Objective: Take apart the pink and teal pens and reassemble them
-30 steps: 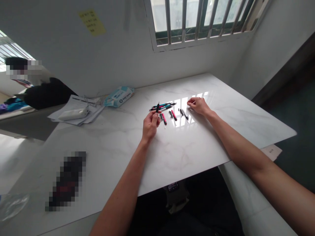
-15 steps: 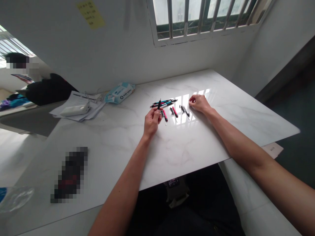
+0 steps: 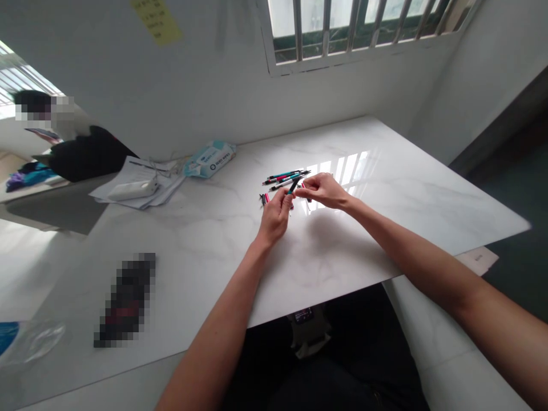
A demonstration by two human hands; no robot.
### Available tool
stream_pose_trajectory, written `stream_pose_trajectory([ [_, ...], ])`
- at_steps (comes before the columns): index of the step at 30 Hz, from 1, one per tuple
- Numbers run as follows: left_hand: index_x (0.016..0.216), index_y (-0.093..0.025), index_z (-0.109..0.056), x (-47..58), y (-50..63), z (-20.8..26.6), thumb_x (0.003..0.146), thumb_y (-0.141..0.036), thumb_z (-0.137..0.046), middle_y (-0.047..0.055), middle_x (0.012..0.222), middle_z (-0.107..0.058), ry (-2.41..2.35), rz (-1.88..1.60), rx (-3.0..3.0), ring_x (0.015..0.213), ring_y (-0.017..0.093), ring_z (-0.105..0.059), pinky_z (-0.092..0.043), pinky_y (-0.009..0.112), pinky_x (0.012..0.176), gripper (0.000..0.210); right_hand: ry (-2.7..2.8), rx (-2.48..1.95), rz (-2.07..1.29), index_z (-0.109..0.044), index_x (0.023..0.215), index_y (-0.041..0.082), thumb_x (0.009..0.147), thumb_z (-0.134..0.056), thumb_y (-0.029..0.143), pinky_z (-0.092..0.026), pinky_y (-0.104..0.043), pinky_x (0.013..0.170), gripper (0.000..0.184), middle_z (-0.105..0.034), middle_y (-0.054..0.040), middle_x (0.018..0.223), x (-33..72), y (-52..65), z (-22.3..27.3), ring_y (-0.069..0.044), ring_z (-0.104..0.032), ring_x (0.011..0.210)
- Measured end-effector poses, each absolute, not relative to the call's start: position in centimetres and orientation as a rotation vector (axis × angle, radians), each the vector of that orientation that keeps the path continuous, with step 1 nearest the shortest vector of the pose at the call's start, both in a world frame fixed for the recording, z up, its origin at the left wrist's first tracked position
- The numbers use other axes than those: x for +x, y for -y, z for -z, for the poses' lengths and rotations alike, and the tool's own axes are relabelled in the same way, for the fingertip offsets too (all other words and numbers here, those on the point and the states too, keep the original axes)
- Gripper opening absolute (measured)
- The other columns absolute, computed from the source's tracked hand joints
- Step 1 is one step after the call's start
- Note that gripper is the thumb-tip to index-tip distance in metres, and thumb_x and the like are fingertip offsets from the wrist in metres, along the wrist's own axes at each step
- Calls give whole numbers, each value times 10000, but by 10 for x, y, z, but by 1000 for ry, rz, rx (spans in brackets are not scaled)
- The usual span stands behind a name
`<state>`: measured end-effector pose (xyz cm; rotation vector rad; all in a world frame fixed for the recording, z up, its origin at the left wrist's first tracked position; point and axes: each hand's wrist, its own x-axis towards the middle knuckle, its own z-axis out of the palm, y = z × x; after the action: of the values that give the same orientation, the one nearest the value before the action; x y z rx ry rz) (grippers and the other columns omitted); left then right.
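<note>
My left hand point(image 3: 276, 216) is closed around a slim black-and-teal pen point(image 3: 293, 186), whose dark end points up and to the right. My right hand point(image 3: 324, 190) is pinched close beside the pen; whatever its fingertips hold is too small to make out. Just beyond both hands lies a bunch of pens point(image 3: 282, 179) in teal, red, white and black. Red and black pen parts point(image 3: 265, 199) show to the left of my left hand. More small parts are partly hidden beneath and behind my hands.
A wipes packet point(image 3: 212, 159) lies by the wall, with papers point(image 3: 128, 197) and a white device point(image 3: 133, 189) left of it. A blurred-out dark object point(image 3: 126, 299) and clear plastic point(image 3: 38, 342) are at the left. Another person point(image 3: 79, 142) is beyond the partition.
My right hand has moved left from the right side of the parts to meet my left hand. My left hand has shifted slightly right, tilting the pen rightward.
</note>
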<state>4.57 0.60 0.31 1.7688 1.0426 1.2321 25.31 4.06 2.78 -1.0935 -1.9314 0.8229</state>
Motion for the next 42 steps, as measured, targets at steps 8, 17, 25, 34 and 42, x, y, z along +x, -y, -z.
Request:
stream_pose_trajectory([
  [8,973,-219,-683,52,3,-6,1029,-562,-611,21,750,-620,-1057,-1153,1831,676,177,-561,-406,282,634,355,1803,-974,-830,-532,645,217,949,-611,744,-304,-297,565,614,-442,37,574,234,-26,-29,-120,-395,567],
  [17,893,-197,-609,56,-2,-2,970,-555,-718,-16,734,-468,-837,-1130,1433,636,118,-430,-366,237,564,382,1706,-857,-968,-578,852,227,886,-774,612,-472,-300,667,433,-608,9,767,234,-32,-23,-156,-545,715],
  [25,820,-173,-589,66,3,-11,1002,-392,-646,-3,765,-446,-705,-1078,1001,647,117,-420,-390,241,581,290,1660,-725,-1118,-753,1026,185,881,-797,520,-537,-320,720,367,-706,-20,823,232,-28,-29,-181,-665,782],
  [34,774,-160,-588,69,6,-15,1010,-238,-586,7,770,-469,-685,-1075,868,628,113,-421,-411,238,583,249,1621,-686,-1178,-721,1298,213,831,-867,472,-608,-362,811,554,-772,-68,1053,238,-24,-38,-223,-727,948],
  [42,771,-178,-562,68,5,-14,1017,-265,-623,2,748,-482,-715,-1082,831,622,119,-438,-412,247,584,268,1666,-702,-1120,-727,1272,210,847,-820,405,-615,-410,895,477,-775,-61,1037,238,-24,-39,-230,-736,978],
])
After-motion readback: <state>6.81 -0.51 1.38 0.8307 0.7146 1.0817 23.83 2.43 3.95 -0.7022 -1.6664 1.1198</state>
